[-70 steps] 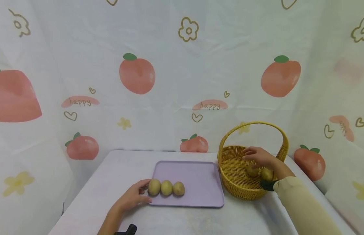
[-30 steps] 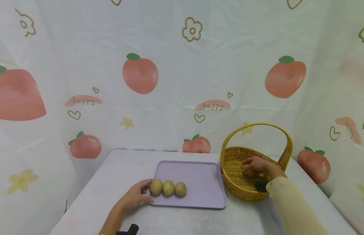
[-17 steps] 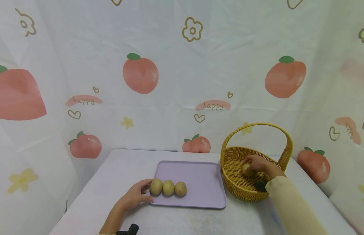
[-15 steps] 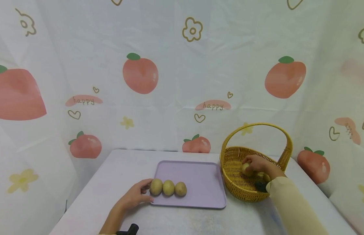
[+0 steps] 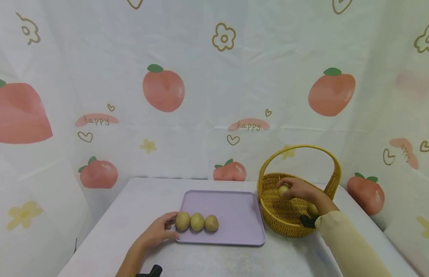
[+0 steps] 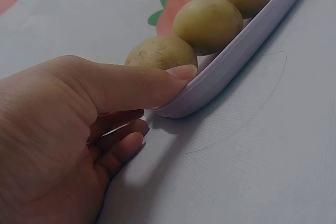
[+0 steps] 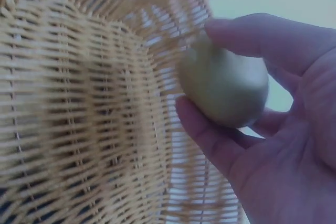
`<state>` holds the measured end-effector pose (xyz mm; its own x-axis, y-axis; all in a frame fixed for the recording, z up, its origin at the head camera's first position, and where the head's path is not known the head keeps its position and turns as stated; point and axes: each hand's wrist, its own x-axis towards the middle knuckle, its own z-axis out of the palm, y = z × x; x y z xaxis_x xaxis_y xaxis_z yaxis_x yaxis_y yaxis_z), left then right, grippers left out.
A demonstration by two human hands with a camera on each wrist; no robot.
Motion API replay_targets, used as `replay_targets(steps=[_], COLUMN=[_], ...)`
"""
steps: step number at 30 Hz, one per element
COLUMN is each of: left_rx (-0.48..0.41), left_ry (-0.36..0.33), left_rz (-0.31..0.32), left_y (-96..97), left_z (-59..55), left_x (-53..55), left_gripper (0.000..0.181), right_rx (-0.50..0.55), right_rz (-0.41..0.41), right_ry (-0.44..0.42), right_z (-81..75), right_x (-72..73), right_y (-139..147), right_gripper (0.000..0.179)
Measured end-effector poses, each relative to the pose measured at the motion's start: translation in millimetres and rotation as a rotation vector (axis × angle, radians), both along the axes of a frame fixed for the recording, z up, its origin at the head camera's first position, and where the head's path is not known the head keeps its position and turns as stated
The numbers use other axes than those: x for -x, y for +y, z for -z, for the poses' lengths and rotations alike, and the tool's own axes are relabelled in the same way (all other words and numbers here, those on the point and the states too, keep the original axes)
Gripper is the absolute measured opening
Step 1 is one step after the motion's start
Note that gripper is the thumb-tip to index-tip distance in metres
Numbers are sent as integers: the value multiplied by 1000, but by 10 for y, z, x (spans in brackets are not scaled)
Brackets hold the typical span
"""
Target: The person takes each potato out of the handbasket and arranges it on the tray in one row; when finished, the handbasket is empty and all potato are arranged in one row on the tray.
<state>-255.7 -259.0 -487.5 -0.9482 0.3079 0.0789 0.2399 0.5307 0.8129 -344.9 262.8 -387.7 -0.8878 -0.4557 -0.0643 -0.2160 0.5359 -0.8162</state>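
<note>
Looks like a small curtained-off booth, hard to place more closely as home, studio or lab. Enclosed at the back and along both sides by white cloth (image 5: 197,96), creased and softly folded like hung fabric, and printed with peaches (image 5: 163,91), yellow flowers (image 5: 147,146) and the word "happy". Fitted out with a pale worktop (image 5: 214,262), set close against that backdrop. Lent a kitchen feel by a purple tray (image 5: 235,215), a handled wicker basket (image 5: 285,227) and potatoes (image 5: 197,222).
</note>
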Motion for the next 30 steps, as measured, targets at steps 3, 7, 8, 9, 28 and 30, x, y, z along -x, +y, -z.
replay_targets(steps=[3,7,8,9,28,30], left_rx=[-6,4,4,4,12,15], left_ry=[-12,-22,-25,-27,-9,-5], left_rz=[-9,-27,-28,-30,-20,-18], left_y=[2,6,7,8,5,3], left_z=[-4,-10,-12,-13,-22,-13], left_x=[-10,-23,-26,-29,-34,-28], left_gripper=[80,79,79,79,79,80], right_rx=[12,18,23,20,-6,-4], right_rz=[-19,-65,-83,-94,-203,-232], right_ry=[52,120,139,156,291,290], right_z=[-12,-5,-4,-3,-18,8], right_x=[-29,-72,-89,-109,-576,-585], right_y=[-56,-140,-163,-185,-900,-996], right_gripper=[34,34,35,35,52,54])
